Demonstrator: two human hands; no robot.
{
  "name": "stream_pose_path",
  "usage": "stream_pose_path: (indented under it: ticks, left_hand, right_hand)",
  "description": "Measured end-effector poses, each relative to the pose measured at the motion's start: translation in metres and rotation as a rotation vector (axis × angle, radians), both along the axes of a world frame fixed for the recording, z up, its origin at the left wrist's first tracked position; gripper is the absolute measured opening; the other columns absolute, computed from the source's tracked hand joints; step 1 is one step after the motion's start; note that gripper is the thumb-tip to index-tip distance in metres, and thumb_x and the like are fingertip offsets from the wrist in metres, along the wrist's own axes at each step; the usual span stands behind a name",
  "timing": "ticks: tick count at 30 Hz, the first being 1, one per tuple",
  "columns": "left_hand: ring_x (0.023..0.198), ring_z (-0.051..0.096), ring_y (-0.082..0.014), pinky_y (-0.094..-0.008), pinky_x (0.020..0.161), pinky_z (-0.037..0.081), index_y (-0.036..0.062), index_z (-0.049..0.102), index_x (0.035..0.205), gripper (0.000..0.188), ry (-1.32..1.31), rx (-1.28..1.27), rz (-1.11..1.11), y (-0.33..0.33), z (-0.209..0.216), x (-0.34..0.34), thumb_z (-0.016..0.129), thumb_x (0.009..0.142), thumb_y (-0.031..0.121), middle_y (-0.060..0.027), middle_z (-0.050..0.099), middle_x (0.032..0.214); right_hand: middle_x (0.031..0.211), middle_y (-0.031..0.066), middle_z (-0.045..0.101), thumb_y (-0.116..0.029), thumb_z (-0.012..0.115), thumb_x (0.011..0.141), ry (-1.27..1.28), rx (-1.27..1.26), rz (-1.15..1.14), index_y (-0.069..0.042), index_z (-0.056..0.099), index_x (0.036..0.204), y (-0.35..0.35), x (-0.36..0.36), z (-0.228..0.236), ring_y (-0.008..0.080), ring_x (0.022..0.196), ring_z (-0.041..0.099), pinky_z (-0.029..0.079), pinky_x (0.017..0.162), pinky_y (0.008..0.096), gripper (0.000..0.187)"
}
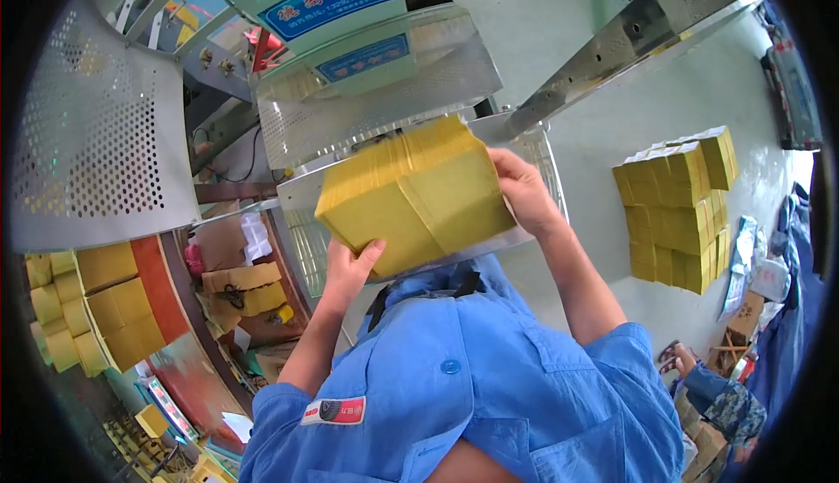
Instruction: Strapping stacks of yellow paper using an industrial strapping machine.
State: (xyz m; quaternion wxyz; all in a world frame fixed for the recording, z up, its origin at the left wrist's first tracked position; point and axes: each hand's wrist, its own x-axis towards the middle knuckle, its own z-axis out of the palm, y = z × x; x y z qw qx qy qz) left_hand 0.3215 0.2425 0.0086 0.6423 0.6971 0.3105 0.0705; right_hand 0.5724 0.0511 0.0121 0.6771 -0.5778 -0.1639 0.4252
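Note:
A thick stack of yellow paper sheets (437, 208) lies between my hands, slightly tilted, in front of a machine's metal outlet. My left hand (351, 271) grips its near left corner, the thumb on the face toward me and the fingers hidden beneath. At the right end, my right hand (524, 193) holds the stack's edge, with most fingertips out of sight behind it. Under the stack is a metal tray (304, 236); whether the stack rests on it or is lifted off, I cannot tell.
A green machine (323, 41) with a blue label plate stands ahead, a perforated guard (105, 133) to its left. A metal beam (638, 37) slants across the upper right. Tied yellow bundles (673, 212) are piled on the floor at right. Another person's hand (677, 359) shows at lower right.

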Motion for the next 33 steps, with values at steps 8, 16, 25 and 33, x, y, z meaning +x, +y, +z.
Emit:
stream_pose_path:
  ticks: [8,16,25,33]
  left_hand:
    - [0.100,0.062,-0.0296,-0.0391,0.081,0.052,-0.0007,0.066,0.103,0.027,-0.261,0.553,-0.121,-0.002,-0.066,0.047,0.075,0.085,0.017,-0.0140,0.059,0.112]
    - [0.101,0.060,-0.0313,-0.0389,0.083,0.050,-0.0018,0.064,0.107,0.032,-0.245,0.417,-0.014,-0.029,-0.056,0.077,0.077,0.083,0.015,-0.0155,0.049,0.122]
    - [0.109,0.055,-0.0318,-0.0405,0.091,0.046,0.0010,0.058,0.118,0.047,-0.175,0.477,-0.005,-0.024,-0.083,0.090,0.080,0.081,0.019,-0.0152,0.052,0.122]
    - [0.109,0.057,-0.0332,-0.0410,0.093,0.047,0.0011,0.059,0.117,0.051,-0.157,0.434,0.014,-0.020,-0.071,0.080,0.082,0.077,0.023,-0.0150,0.052,0.125]
  right_hand:
    - [0.110,0.0106,0.068,0.010,0.053,0.082,0.175,0.343,-0.317,-0.001,0.065,0.101,-0.005,0.032,-0.051,0.0168,0.096,0.063,0.049,0.086,0.0294,0.025]
    - [0.083,0.0044,0.065,0.002,0.058,0.084,0.131,0.240,-0.801,-0.001,0.064,0.093,0.002,0.032,-0.044,0.0127,0.074,0.059,0.048,0.072,0.0259,0.010]
    - [0.097,0.0077,0.061,0.002,0.054,0.087,-0.575,-0.122,-0.836,0.000,0.060,0.097,-0.033,0.024,0.002,0.0164,0.089,0.058,0.048,0.083,0.0298,0.011]
    - [0.151,0.0159,0.038,-0.038,0.058,0.092,-1.598,-0.309,0.014,-0.002,0.040,0.144,0.040,0.019,0.123,0.0326,0.144,0.029,0.021,0.117,0.0486,0.066]
